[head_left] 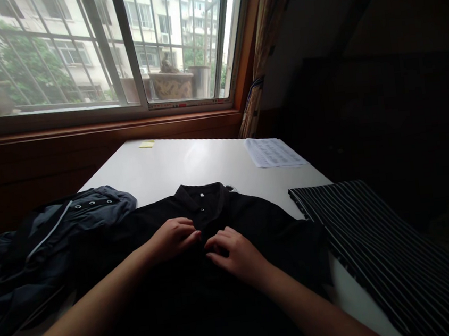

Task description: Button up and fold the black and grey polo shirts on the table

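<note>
A black polo shirt [270, 222] lies spread face up with its collar toward the window. A small white label and a button show inside its open neck. My left hand [178, 238] rests at the front placket just below the neck, thumb and fingertips closed on the cloth. Facing it across a narrow gap, my right hand [235, 252] has its fingers curled and thumb and forefinger pinched at the placket's other side. The dark fabric hides exactly what the fingertips hold.
Under the shirt is a white table [191, 158]. Crumpled dark grey clothing [104, 207] with metal eyelets lies left; striped dark fabric [376, 237] lies right. Printed sheets [275, 153] and a yellow sticky note [147, 144] lie at the far side, below a barred window [137, 49].
</note>
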`<state>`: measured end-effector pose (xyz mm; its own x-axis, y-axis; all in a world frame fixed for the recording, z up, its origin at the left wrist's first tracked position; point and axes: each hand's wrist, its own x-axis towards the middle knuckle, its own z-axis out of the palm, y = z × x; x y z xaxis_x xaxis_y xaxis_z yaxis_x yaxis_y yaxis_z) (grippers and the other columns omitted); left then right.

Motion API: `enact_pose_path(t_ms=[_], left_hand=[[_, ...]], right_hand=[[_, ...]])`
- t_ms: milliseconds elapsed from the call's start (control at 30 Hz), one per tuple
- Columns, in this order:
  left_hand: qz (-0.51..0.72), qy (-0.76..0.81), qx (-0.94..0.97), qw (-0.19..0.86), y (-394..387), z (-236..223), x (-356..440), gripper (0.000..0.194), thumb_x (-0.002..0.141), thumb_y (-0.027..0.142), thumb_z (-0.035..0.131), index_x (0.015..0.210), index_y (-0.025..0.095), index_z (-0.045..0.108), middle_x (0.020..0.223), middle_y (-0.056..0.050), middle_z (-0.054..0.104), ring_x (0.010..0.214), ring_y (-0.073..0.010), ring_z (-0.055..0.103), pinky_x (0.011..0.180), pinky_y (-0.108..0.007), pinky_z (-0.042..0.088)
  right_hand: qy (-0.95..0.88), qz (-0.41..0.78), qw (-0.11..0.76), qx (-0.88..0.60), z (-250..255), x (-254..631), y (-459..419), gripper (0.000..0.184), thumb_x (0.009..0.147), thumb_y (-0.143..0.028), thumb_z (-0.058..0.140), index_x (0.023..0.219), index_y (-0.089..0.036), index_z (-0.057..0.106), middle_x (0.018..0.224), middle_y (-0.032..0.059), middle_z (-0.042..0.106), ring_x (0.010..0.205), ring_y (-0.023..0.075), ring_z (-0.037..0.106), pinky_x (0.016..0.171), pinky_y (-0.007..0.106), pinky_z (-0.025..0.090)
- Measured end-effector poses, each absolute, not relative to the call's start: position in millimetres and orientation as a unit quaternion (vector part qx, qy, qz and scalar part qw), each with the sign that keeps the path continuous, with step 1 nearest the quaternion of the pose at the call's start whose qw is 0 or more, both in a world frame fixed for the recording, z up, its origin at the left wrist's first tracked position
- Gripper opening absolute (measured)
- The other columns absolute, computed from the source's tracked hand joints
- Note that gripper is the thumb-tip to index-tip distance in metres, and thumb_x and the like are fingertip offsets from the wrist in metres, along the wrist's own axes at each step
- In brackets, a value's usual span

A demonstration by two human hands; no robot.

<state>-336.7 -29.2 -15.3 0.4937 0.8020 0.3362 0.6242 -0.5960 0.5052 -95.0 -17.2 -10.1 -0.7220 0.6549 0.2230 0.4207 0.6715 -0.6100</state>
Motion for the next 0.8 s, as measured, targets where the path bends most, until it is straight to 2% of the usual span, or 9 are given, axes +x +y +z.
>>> enact_pose_path(t_ms=[300, 500, 633, 800], left_hand=[[0.285, 0.432, 0.841, 0.156, -29.5, -14.1, -333.8, 0.043, 0.103, 0.035, 0.046, 0.072, 0.016, 0.070, 0.068, -0.002, 0.057, 0.064, -0.0114, 0.055, 0.060, -0.023, 0.041], [0.292, 0.439, 0.835, 0.157, -28.6, -16.4, -335.2, 0.040, 0.103, 0.035, 0.046, 0.083, 0.018, 0.075, 0.071, -0.003, 0.062, 0.068, -0.0126, 0.059, 0.064, -0.022, 0.044], [0.290, 0.439, 0.838, 0.142, -26.5, -20.1, -337.0, 0.040, 0.103, 0.036, 0.045, 0.081, 0.017, 0.073, 0.069, -0.003, 0.061, 0.067, -0.0129, 0.058, 0.063, -0.023, 0.043], [0.288, 0.438, 0.840, 0.139, -26.1, -19.7, -337.4, 0.041, 0.103, 0.035, 0.045, 0.077, 0.017, 0.070, 0.071, -0.003, 0.061, 0.069, -0.0130, 0.058, 0.065, -0.023, 0.043]], right_hand=[[-0.926, 0.188, 0.176, -0.277, -12.5, -97.7, -18.3, 0.016, 0.091, -0.023, 0.068, 0.106, -0.029, 0.072, 0.091, -0.0004, 0.066, 0.087, 0.0168, 0.062, 0.077, 0.030, 0.041], [-0.919, 0.223, 0.195, -0.259, -14.0, -95.5, -14.4, 0.009, 0.091, -0.020, 0.069, 0.098, -0.025, 0.071, 0.088, -0.0007, 0.067, 0.084, 0.0158, 0.062, 0.080, 0.029, 0.043], [-0.910, 0.244, 0.201, -0.269, -13.6, -96.3, -13.7, 0.010, 0.087, -0.018, 0.072, 0.094, -0.023, 0.068, 0.085, -0.0015, 0.068, 0.083, 0.0161, 0.062, 0.079, 0.029, 0.043], [-0.897, 0.274, 0.201, -0.284, -10.5, -97.1, -14.8, 0.010, 0.087, -0.016, 0.070, 0.093, -0.022, 0.066, 0.092, -0.0006, 0.070, 0.087, 0.0164, 0.063, 0.083, 0.030, 0.044]])
